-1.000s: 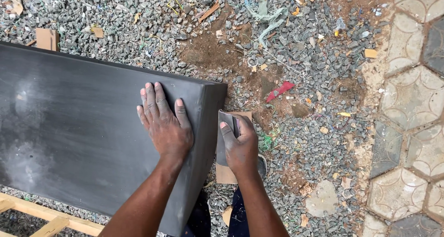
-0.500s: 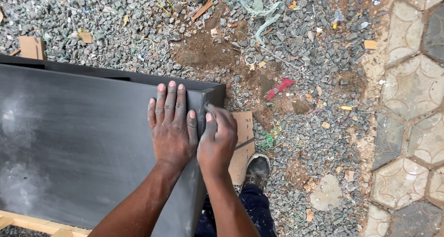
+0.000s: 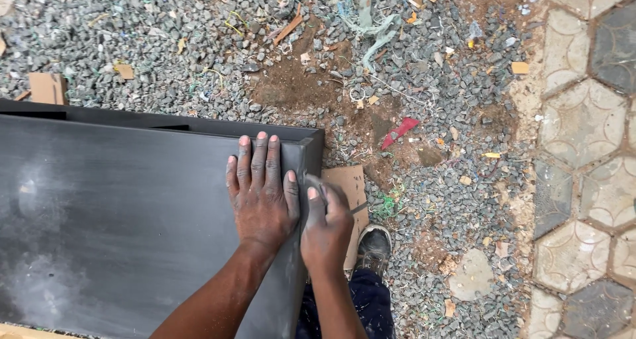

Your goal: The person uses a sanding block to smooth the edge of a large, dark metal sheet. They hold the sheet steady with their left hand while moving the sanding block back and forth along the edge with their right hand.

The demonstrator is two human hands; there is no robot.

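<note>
A large dark grey painted panel (image 3: 119, 220) lies flat over gravel, its right end near me. My left hand (image 3: 262, 193) rests flat on its top, fingers spread, fingertips close to the far right corner. My right hand (image 3: 326, 230) presses against the panel's right side edge, right beside the left thumb. Its fingers are curled over a small grey abrasive sheet (image 3: 317, 180), of which only a sliver shows at the fingertips.
A brown cardboard piece (image 3: 351, 180) lies on the ground under the panel's right end, and my dark shoe (image 3: 374, 246) is below it. Gravel with a red scrap (image 3: 399, 132) and litter surrounds it. Patterned paving stones (image 3: 583, 120) run along the right.
My right hand came in from beside the panel, where the grey sheet showed plainly, and now presses on the side edge. My left hand stays flat on top.
</note>
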